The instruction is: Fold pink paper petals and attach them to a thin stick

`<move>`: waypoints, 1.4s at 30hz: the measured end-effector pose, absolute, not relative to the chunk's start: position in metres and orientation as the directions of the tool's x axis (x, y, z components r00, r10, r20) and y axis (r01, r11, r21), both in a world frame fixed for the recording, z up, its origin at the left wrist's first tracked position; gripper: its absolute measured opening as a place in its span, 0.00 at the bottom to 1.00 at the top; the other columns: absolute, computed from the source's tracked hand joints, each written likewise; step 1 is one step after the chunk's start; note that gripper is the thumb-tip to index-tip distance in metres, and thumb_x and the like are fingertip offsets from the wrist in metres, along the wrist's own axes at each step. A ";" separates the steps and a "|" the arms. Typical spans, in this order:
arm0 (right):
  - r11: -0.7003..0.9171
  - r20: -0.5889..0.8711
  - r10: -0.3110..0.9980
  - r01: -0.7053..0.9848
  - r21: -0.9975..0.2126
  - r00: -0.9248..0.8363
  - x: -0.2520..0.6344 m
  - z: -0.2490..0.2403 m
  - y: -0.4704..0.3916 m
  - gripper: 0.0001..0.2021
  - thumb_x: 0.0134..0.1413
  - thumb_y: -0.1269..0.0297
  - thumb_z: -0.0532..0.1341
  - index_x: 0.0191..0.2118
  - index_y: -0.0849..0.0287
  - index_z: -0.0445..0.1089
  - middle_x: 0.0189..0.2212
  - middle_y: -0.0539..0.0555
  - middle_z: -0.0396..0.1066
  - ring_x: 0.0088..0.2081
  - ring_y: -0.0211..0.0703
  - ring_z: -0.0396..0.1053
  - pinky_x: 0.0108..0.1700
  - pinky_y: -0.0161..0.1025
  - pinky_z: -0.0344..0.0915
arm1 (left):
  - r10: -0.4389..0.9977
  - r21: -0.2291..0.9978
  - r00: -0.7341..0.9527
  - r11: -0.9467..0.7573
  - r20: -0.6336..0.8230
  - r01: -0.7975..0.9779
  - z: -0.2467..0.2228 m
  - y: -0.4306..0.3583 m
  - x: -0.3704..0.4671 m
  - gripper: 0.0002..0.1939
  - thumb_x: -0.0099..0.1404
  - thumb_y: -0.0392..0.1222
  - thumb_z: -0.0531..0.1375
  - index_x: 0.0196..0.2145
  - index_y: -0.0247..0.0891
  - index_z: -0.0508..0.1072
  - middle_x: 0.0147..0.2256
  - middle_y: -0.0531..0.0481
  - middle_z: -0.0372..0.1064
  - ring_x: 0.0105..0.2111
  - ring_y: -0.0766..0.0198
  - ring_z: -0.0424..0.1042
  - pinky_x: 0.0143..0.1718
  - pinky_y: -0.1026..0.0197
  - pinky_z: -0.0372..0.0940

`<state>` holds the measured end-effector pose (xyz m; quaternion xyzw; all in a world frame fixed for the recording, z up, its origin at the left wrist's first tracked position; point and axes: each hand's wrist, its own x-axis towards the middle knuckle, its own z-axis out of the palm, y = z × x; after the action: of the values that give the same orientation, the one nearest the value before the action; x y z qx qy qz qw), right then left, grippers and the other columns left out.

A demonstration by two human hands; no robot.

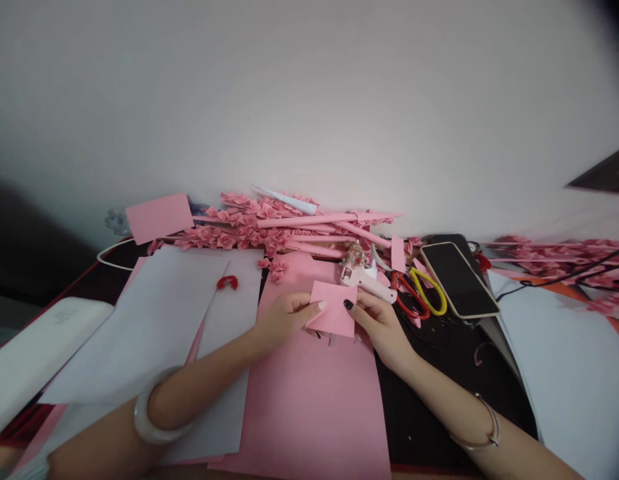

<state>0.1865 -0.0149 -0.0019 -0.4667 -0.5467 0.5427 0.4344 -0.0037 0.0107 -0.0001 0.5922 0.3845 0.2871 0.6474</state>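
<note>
Between my two hands is a small pink paper square, raised over the large pink sheet. My left hand pinches its left edge, thumb on top. At the right edge, my right hand grips the same square, its dark-nailed thumb on the face and the other fingers behind. Just beyond my right hand lies a white glue gun. Scissors with red and yellow handles rest to the right of it. Small pink folded paper flowers sit past my left hand.
White sheets cover the left side, beside a long white device. Pink paper flowers and rolled paper sticks are piled along the wall. A phone lies at right, near more white paper and black cables.
</note>
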 end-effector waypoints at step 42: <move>0.664 0.529 0.736 0.607 -0.437 -0.424 0.197 -0.001 -0.021 0.30 0.56 0.82 0.48 0.62 0.52 0.52 0.58 0.55 0.59 0.57 0.44 0.60 0.57 0.44 0.61 | 0.645 0.845 0.709 0.518 -0.286 -0.131 0.002 0.004 0.000 0.16 0.57 0.37 0.62 0.45 0.40 0.73 0.42 0.45 0.73 0.42 0.61 0.73 0.44 0.59 0.65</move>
<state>0.1974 -0.0208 -0.0009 -0.3999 -0.8389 0.0901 0.3580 0.0000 0.0038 0.0016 0.4297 0.2991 0.2371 0.8184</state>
